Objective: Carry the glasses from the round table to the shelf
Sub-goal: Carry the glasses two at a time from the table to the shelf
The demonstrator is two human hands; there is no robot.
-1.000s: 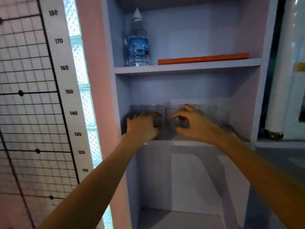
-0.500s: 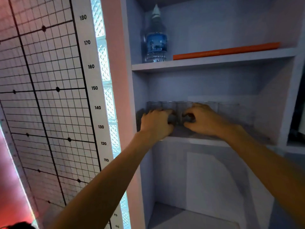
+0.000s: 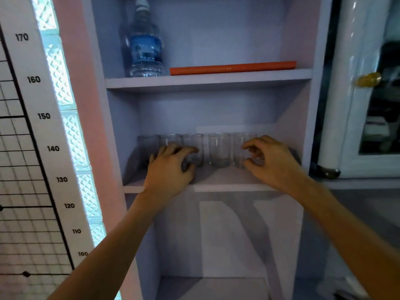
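Note:
Several clear glasses stand upright in a row on the middle shelf (image 3: 227, 184) of a pale cabinet. My left hand (image 3: 171, 169) is wrapped over the lower part of the second glass (image 3: 172, 139), with its thumb lying against the third glass (image 3: 194, 144). The first glass (image 3: 147, 144) stands at the far left, and the fourth glass (image 3: 219, 148) stands free in the middle. My right hand (image 3: 270, 163) is beside the rightmost glass (image 3: 241, 139). Its curled fingers are spread, with the tips just in front of that glass and not closed around it.
On the shelf above stand a water bottle (image 3: 145, 46) and a flat orange book (image 3: 232, 68). A height chart (image 3: 43, 115) and glass blocks are to the left. A white cabinet door with a brass knob (image 3: 368, 79) is to the right. The lower compartment (image 3: 212, 286) holds nothing.
My hands were close together on the middle glasses; now the right hand has moved right with its fingers loosened. The glasses stand more spread out. The camera shifted.

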